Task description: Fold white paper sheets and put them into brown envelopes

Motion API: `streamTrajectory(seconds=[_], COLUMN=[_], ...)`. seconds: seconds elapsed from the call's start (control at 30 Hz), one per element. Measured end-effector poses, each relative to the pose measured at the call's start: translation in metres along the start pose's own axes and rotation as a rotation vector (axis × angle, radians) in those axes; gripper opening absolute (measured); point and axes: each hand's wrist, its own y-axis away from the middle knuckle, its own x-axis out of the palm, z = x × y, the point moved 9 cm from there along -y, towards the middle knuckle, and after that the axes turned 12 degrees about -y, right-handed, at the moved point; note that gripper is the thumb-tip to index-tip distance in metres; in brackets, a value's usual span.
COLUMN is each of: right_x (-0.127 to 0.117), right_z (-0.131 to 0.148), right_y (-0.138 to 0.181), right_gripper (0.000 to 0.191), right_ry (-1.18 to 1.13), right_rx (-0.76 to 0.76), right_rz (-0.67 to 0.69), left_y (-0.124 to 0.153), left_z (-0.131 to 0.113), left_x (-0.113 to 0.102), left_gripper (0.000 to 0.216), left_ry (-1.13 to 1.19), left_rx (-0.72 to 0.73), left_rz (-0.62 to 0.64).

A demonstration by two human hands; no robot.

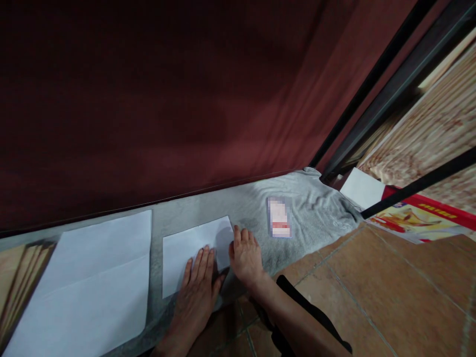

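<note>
A white sheet of paper, about half the size of the larger sheet beside it, lies on a grey cloth. My left hand rests flat on its lower part, fingers stretched out and slightly apart. At the paper's right edge is my right hand, its fingers side by side and slightly bent on the cloth. Its thumb touches the edge, and I see nothing held in it. Right of this hand lies a small blurred card or packet with a red band.
A larger white sheet with a crease lies to the left, by brown folded paper or card. The grey cloth covers a narrow ledge along a dark red panel. Black bars, a printed box and tiled floor are right.
</note>
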Motion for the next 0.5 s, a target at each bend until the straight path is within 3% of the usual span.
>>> streamTrajectory(seconds=[0.07,0.2,0.33,0.5], right_x=[0.005,0.036,0.051,0.045], right_z=[0.015,0.044,0.042,0.022], right_y=[0.003,0.022,0.033,0.030], right_gripper=[0.052,0.056,0.061,0.064], right_ry=[-0.025,-0.124,-0.128,-0.047], right_rx=[-0.139,-0.400,-0.439,-0.451], right_rz=[0.002,0.153,0.163,0.094], left_y=[0.001,0.003,0.005,0.005], left_z=[0.000,0.002,0.010,0.029], left_x=[0.000,-0.001,0.003,0.001], left_gripper=[0.061,0.061,0.062,0.062], left_ry=[-0.020,-0.020,-0.016,0.004], left_rx=[0.022,0.083,0.068,-0.043], left_rz=[-0.002,-0.015,0.017,0.029])
